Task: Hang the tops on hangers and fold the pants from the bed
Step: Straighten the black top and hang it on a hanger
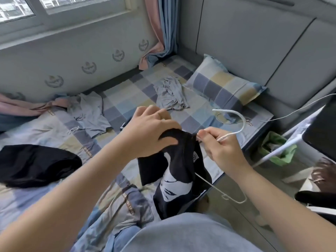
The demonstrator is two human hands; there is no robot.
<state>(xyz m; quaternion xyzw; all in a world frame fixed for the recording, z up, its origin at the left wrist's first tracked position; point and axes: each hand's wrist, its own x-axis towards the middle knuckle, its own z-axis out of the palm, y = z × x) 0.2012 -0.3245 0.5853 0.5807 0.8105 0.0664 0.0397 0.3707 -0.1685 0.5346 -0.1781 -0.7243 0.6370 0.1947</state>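
A black top with a white print (174,180) hangs over the bed's near edge, partly threaded on a white wire hanger (238,128). My left hand (151,131) grips the top's black fabric at its upper end. My right hand (220,148) pinches the hanger's neck just below the hook, and one hanger shoulder (227,194) sticks out below the cloth. On the checked bed (127,99) lie a black garment (36,164) at left, a grey one (91,115) behind it and another grey one (171,93) near the pillow.
A checked pillow (223,84) leans on the grey padded headboard (254,42). A white cable (291,111) trails across the bed's right corner. A white rack bar (283,146), a green bin (278,150) and bags stand on the floor at right. Curtains (160,30) hang by the window.
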